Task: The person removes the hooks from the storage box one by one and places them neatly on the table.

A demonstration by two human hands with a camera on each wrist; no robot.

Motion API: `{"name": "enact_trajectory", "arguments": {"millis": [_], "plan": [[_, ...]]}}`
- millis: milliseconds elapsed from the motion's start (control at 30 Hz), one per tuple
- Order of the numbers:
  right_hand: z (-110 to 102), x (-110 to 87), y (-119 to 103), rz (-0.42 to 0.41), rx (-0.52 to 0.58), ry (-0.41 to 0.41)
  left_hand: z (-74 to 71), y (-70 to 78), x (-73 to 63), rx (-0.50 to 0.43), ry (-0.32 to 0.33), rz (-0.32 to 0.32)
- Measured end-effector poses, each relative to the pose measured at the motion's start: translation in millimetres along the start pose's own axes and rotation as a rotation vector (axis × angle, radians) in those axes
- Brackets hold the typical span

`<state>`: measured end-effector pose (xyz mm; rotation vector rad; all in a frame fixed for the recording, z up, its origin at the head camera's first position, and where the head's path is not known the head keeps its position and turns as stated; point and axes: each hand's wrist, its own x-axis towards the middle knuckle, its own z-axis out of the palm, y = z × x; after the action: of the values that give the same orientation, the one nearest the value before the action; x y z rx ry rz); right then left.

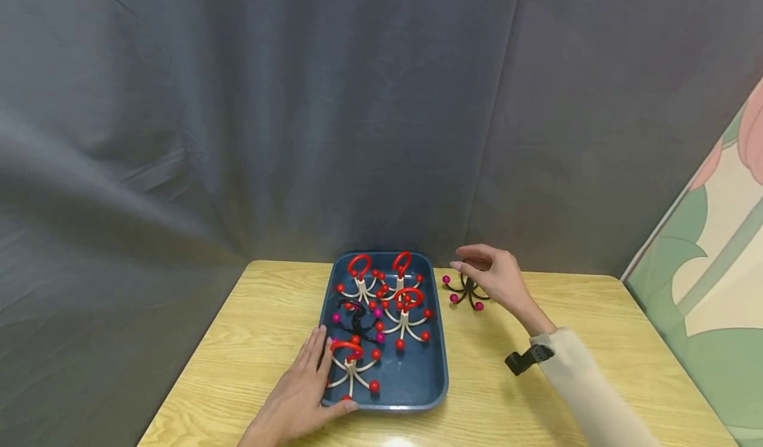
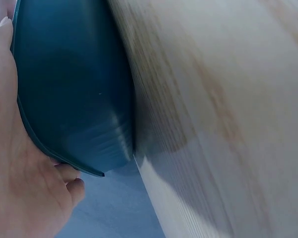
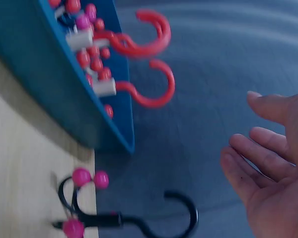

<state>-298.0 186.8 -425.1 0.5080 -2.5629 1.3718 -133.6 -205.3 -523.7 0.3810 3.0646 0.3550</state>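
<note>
My left hand (image 1: 301,391) rests on the near left corner of a blue tray (image 1: 417,384), fingers straight along the side and thumb at the front rim. In the left wrist view the hand (image 2: 25,188) touches the tray's outer wall (image 2: 74,99). Inside the tray are several white hook hangers (image 1: 405,321) with red hooks and red ball tips, plus a black one (image 1: 357,321) with pink balls. My right hand (image 1: 495,278) hovers over another black hook hanger (image 1: 469,293) on the table. The right wrist view shows that hand (image 3: 273,163) apart from the hanger's hook (image 3: 191,213), fingers loosely bent.
The tray and the loose hanger are on a light wooden table (image 1: 238,341). A grey curtain (image 1: 357,102) hangs behind the table's far edge. A flower-patterned panel (image 1: 709,255) stands at the right.
</note>
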Motion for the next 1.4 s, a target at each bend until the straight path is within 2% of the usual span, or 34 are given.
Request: {"name": "enact_trajectory", "arguments": {"millis": [233, 433, 633, 867, 1133, 1400], "plan": [[26.3, -13.0, -28.4, -0.034, 0.064, -0.101, -0.7, 0.5, 1.0, 0.008, -0.017, -0.018], [49.6, -27.1, -43.8, -0.055, 0.176, -0.218, 0.3, 0.6, 1.5, 0.001, -0.021, -0.021], [73.8, -37.9, -56.5, -0.067, 0.191, -0.319, 0.4, 0.6, 2.2, -0.009, -0.036, -0.033], [102.4, -45.8, -66.9, -0.151, 0.224, -0.417, -0.3, 0.8, 2.2, -0.006, -0.027, -0.033], [126.0, -52.4, -71.6, -0.146, 0.275, -0.493, 1.8, 1.7, -0.5, -0.022, -0.005, -0.024], [137.4, -53.4, -73.1, -0.169, 0.270, -0.539, 2.5, 0.6, 1.3, -0.028, -0.030, -0.039]]}}
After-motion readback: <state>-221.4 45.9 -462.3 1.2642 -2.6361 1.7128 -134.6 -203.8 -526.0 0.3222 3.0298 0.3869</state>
